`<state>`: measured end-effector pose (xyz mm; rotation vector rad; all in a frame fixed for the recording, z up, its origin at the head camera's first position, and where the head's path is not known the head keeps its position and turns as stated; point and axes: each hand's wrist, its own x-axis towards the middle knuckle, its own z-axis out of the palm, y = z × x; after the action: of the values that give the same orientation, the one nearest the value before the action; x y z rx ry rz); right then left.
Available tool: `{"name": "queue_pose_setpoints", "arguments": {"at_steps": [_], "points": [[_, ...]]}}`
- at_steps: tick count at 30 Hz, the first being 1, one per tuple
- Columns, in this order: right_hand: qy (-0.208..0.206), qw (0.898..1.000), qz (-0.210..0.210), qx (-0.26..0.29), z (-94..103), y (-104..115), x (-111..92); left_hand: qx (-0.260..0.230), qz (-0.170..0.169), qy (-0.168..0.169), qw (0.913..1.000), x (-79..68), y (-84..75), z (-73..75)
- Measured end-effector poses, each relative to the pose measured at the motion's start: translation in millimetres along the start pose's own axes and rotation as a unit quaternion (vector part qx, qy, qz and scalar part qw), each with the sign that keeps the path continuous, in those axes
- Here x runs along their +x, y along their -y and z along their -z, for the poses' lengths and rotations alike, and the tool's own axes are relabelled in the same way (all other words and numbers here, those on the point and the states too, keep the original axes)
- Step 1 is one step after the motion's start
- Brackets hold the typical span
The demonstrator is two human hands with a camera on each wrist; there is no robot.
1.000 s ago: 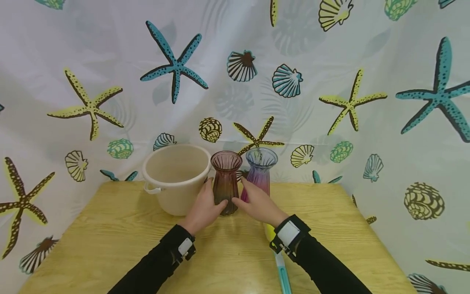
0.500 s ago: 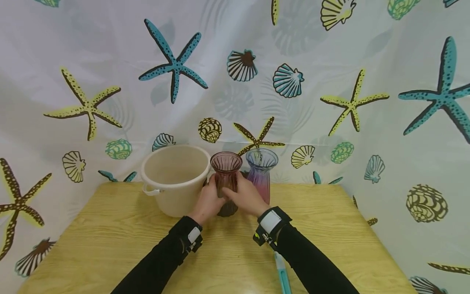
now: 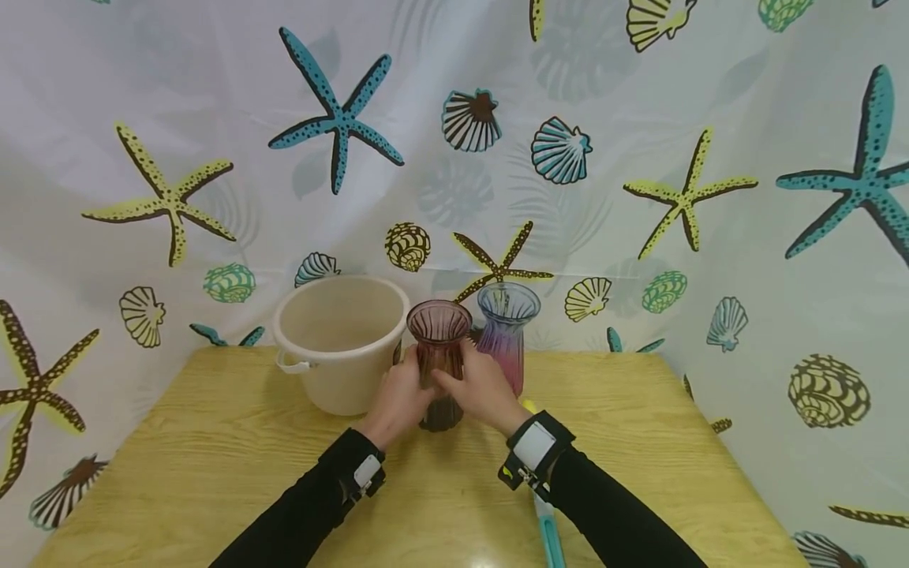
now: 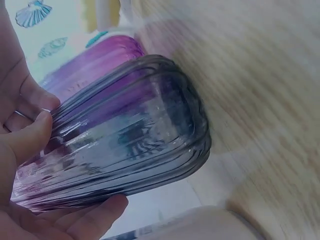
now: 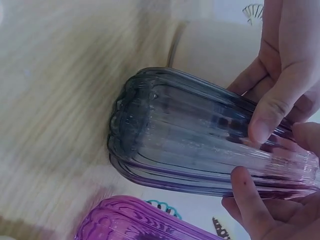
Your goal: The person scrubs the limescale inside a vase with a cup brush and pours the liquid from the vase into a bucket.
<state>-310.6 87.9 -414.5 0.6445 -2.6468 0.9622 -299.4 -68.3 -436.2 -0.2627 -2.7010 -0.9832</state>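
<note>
A ribbed glass vase [image 3: 446, 359], plum at its flared rim and smoky grey toward the base, is held upright between both hands. My left hand [image 3: 398, 401] grips its left side, and my right hand [image 3: 488, 390] its right side, thumbs across the front. In the left wrist view the fluted grey base of the vase [image 4: 145, 125] points at the tabletop; whether it touches cannot be told. Just right of it stands a second glass vase [image 3: 508, 339], blue above and pink below. That one shows as a magenta body [image 5: 135, 220] in the right wrist view.
Close on the left is a cream bucket [image 3: 344, 383] with a white handle. A tool with a turquoise handle [image 3: 550, 540] lies on the wooden table [image 3: 234, 473], partly under the right forearm. Behind hangs a seashell-print cloth [image 3: 454, 197].
Both hands have closed in around the plum vase, thumbs moving higher up its body. Over the last half second the vase has shifted slightly toward me. Bucket and second vase stay put.
</note>
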Motion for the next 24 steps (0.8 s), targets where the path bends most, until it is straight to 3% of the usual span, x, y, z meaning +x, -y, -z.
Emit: {"name": "queue_pose_setpoints", "arguments": {"at_steps": [7, 14, 24], "points": [[-0.030, 0.999, 0.020, -0.015, 15.0, 8, -35, 0.040, -0.072, -0.030, 0.9962, -31.2, -17.6, 6.7], [-0.040, 0.999, 0.023, 0.004, 40.1, 18, -72, 0.027, -0.135, -0.023, 0.9902, -59.3, -43.1, 11.3], [-0.060, 0.997, 0.046, -0.002, 83.0, 18, -105, 0.018, -0.177, -0.001, 0.9841, -72.8, -85.9, 9.1]]}}
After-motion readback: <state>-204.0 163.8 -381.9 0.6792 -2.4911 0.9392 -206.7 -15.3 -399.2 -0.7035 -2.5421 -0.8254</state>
